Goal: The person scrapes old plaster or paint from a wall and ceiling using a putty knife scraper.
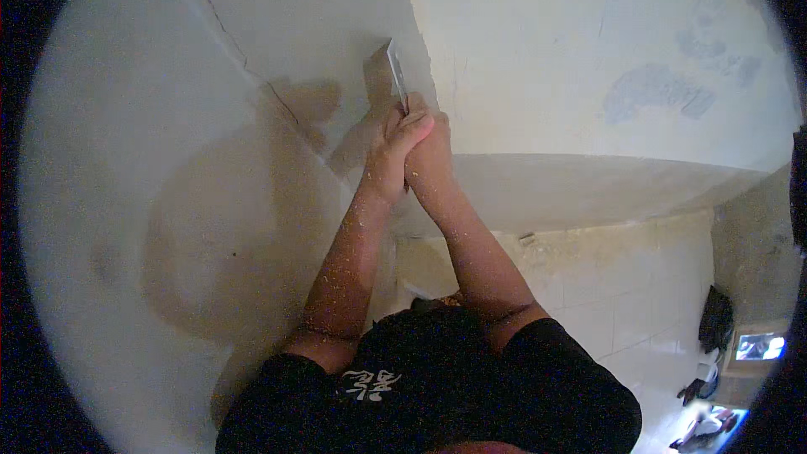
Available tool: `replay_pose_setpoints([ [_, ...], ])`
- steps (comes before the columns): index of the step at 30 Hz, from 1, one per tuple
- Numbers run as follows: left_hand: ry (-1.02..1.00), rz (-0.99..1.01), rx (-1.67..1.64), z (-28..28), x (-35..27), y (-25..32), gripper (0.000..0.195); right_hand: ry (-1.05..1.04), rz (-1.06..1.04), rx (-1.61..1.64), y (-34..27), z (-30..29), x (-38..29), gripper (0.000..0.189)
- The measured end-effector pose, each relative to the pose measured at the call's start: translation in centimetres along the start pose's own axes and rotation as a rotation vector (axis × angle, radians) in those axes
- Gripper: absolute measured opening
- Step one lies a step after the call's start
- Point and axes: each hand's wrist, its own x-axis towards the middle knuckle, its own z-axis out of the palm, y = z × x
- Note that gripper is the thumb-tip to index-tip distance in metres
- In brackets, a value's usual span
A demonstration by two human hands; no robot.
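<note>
Both of my hands are clasped together at the upper middle, around the grip of a broad-bladed scraper (398, 75). My left hand (392, 145) lies on the left side, its thumb crossing over my right hand (435, 139). The grip is mostly hidden by the fingers. The metal blade points up, nearly edge-on to me, close to a grey plaster surface (328, 6). Beside the blade, a ragged edge divides the grey plaster from a cream coating (523, 44) on the right. I cannot tell whether the blade touches the surface. Pale flecks dot both forearms.
A thin dark crack (217, 16) runs across the plaster at upper left. Grey patches (659, 94) mark the cream coating. Below it are a beige band (567, 192) and pale tiles (580, 284). A dark item (715, 318) and a bright framed opening (760, 347) appear at lower right.
</note>
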Motion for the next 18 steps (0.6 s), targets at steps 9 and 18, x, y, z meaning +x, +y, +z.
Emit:
replay_pose_setpoints([
  [9, 0.043, -0.09, 0.009, 0.4, -0.1, -5.3, 0.033, -0.184, 0.25, -0.013, 4.4, -1.2, -2.1, 0.024],
  [18, -0.013, -0.171, -0.001, -0.5, -0.7, -8.8, 0.037, -0.237, 0.325, -0.066, 7.8, -1.0, -4.7, 0.024],
])
